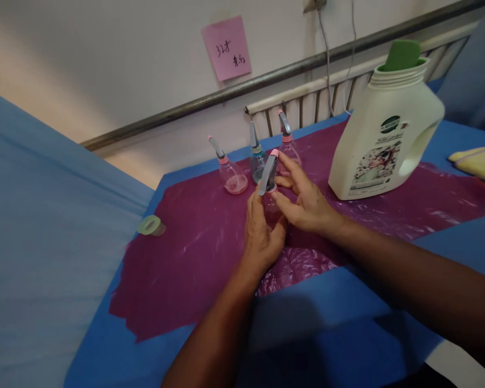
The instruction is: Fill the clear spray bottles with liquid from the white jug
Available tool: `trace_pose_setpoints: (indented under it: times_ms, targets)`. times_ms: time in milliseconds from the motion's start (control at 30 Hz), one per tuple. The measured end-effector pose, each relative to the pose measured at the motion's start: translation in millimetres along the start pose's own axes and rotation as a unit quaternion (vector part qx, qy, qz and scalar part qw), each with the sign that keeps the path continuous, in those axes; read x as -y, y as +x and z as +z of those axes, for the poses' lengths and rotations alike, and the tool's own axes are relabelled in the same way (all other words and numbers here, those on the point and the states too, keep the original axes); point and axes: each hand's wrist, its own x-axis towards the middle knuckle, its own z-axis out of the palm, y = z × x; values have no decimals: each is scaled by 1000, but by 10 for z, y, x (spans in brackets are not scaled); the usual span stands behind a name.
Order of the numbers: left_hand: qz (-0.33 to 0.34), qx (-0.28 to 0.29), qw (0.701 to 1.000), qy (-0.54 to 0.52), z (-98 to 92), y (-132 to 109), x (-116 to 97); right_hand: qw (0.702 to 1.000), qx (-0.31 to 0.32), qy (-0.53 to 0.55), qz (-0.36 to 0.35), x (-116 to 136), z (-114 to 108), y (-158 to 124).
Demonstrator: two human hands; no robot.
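Observation:
A small clear spray bottle (269, 173) with a grey and pink spray head stands upright between my hands. My left hand (262, 237) is wrapped round its body. The fingers of my right hand (303, 202) close on the pink collar and the spray head. Just behind stand three more spray bottles: one with pink liquid (235, 183) on the left, one with blue liquid (258, 161) in the middle, and one with a pink collar (289, 148) on the right, partly hidden by my right hand.
A large cream detergent jug (372, 140) with a green scoop (403, 55) in its mouth stands at right. A pale green cup (151, 226) sits far left on the purple plastic sheet (186, 269). Yellow cloth (480, 164) lies at the right edge. A blue curtain (44, 242) hangs left.

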Motion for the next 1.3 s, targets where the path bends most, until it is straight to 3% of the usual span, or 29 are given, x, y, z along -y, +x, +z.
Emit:
trace_pose_setpoints:
  times_ms: [233, 433, 633, 867, 1300]
  targets:
    - [6, -8, 1000, -1, 13, 15, -19, 999, -42, -6, -30, -14, 20, 40]
    - [-1, 1, 1000, 8, -9, 7, -37, 999, 4, 4, -33, 49, 11, -13]
    - [9, -2, 1000, 7, -8, 20, -53, 997, -50, -22, -53, -1, 21, 24]
    - [2, -6, 1000, -4, 2, 24, -54, 999, -16, -18, -31, 57, 27, -18]
    - [5, -10, 1000, 13, -3, 18, -4, 997, -68, 24, -18, -9, 101, 43]
